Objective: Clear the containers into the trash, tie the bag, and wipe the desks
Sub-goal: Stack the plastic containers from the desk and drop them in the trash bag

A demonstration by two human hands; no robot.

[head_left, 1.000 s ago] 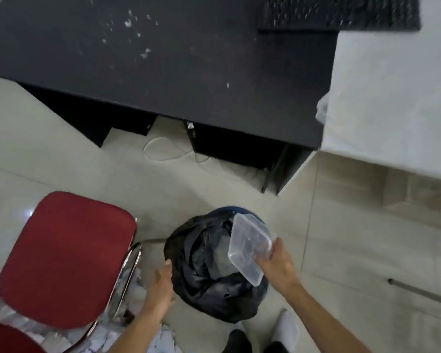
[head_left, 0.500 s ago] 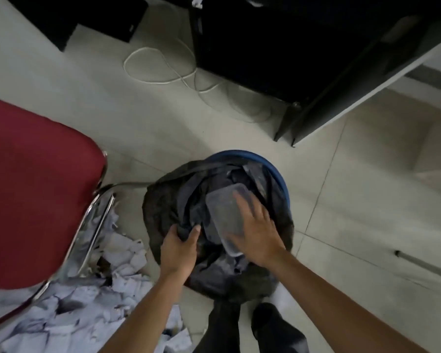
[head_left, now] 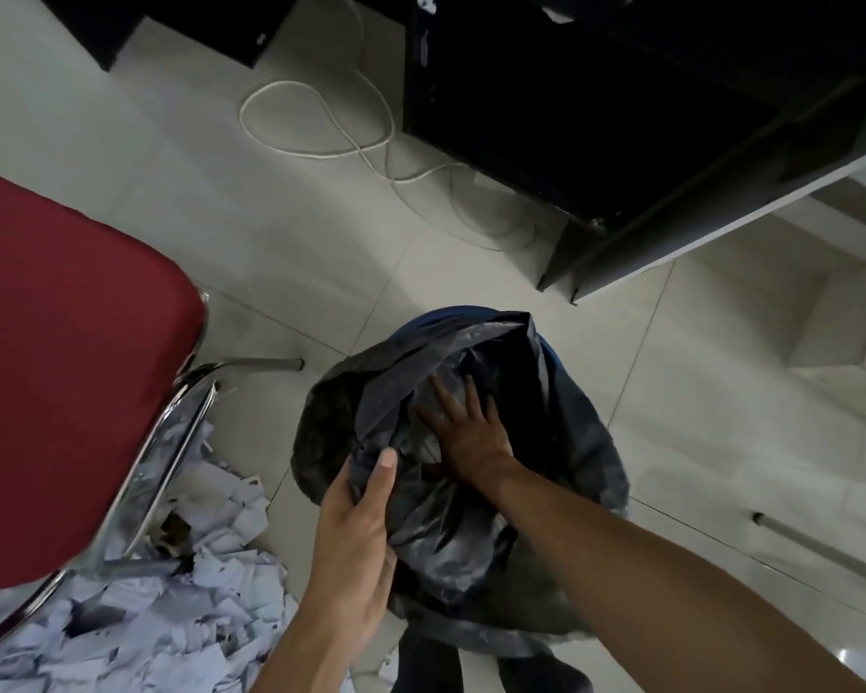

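Deeper into the trash bag (head_left: 451, 547) has gone the right hand (head_left: 471, 432), fingers spread flat, pressing the clear container (head_left: 423, 446), now a pale glimpse under its palm. Left hand (head_left: 356, 542) grips the bag's near rim, thumb on top, beside the red chair (head_left: 61, 352).

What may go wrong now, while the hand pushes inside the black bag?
The right hand presses down inside the trash bag; thin plastic might tear. The left hand grips only one edge, so the far side might slip into the blue bin. The paper scraps by the feet could be slippery.
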